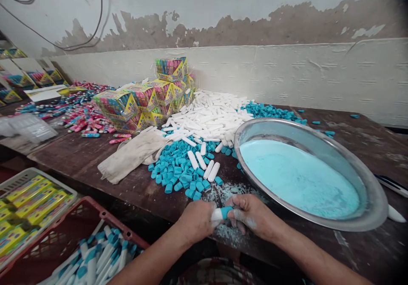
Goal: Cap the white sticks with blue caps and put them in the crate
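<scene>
Near the table's front edge my left hand (199, 220) is closed around a white tube (217, 215). A blue cap (226, 212) sits on the tube's right end, pinched by the fingers of my right hand (247, 215). Just beyond both hands lies a heap of blue caps (177, 166), with several white tubes on its right side. A larger pile of white tubes (210, 115) stands farther back. To the right, a wide metal basin (371, 191) holds light blue powder (296, 178). Spilled powder speckles the table around my hands.
A cloth (127, 157) lies left of the caps. Packed boxes (140, 98) are stacked behind it, beside pink and blue tubes (89, 117). A red crate (111, 217) of capped tubes and a white basket (68, 187) of yellow boxes stand at lower left.
</scene>
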`<state>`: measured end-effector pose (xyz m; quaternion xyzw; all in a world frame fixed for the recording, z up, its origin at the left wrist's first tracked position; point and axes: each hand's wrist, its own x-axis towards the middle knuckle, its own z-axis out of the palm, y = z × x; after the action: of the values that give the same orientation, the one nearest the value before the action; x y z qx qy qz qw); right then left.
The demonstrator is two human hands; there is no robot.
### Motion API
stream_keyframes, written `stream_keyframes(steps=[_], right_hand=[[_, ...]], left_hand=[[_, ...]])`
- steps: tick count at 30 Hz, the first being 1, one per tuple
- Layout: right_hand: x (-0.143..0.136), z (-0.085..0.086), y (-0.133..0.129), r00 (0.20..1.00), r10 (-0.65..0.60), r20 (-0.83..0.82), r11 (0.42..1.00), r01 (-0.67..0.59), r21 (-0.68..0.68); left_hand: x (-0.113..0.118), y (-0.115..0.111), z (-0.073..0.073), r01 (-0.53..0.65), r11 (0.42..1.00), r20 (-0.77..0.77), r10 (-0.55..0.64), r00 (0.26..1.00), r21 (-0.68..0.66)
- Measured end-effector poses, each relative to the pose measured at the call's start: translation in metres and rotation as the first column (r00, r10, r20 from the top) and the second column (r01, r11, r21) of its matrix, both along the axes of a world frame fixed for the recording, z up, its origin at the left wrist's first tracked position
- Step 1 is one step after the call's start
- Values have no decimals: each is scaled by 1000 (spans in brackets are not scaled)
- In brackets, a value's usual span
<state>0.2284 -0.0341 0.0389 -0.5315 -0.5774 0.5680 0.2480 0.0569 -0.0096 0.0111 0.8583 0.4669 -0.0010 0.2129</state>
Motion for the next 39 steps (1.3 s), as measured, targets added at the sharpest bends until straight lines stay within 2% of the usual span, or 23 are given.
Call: stream_keyframes(steps=[3, 9, 11, 13, 15, 17, 19, 21, 23, 25, 31, 39], right_hand=[[-4, -4, 3, 993, -33, 114, 999, 35, -13], [-13, -19, 6, 925, -71, 372, 982, -1, 188], [-16, -19, 6, 915, -88, 395, 978, 5, 207], [-19, -15, 7, 929, -39, 367, 981, -35, 192], [-19, -10, 13, 947, 67, 313, 977, -126, 173], [-19, -6, 25, 941, 84, 328, 958, -167, 235], [-20, -9, 42, 893, -20, 450, 918, -162, 362], [-24, -15, 60, 786, -103, 610, 874, -221, 432], [-32, -23, 73, 681, -114, 723, 856, -302, 419], [-39, -29, 81, 631, -113, 768, 850, -338, 403], [-42, -32, 75, 600, -84, 796, 836, -392, 384], [-34, -34, 62, 652, -74, 755, 846, -359, 393]], left_hand=[[4, 1, 2, 8, 1000, -64, -9, 998, -5], [7, 1, 3, -17, 998, -70, 12, 997, -65], [3, 1, 1, -31, 998, -56, 28, 998, -59], [-5, 0, -1, -59, 997, -24, 57, 998, -52], [-17, 1, -2, -127, 990, 23, 129, 991, -53], [-31, 3, -2, -222, 973, 76, 227, 971, -64], [-45, 6, -2, -291, 954, 145, 298, 944, -68], [-54, 8, -2, -331, 942, 210, 336, 918, -59], [-58, 8, -5, -367, 929, 254, 367, 895, -50], [-58, 7, -8, -401, 914, 288, 399, 870, -56], [-56, 4, -13, -406, 908, 454, 405, 794, -101], [-54, 5, -14, -399, 909, 465, 406, 786, -119]])
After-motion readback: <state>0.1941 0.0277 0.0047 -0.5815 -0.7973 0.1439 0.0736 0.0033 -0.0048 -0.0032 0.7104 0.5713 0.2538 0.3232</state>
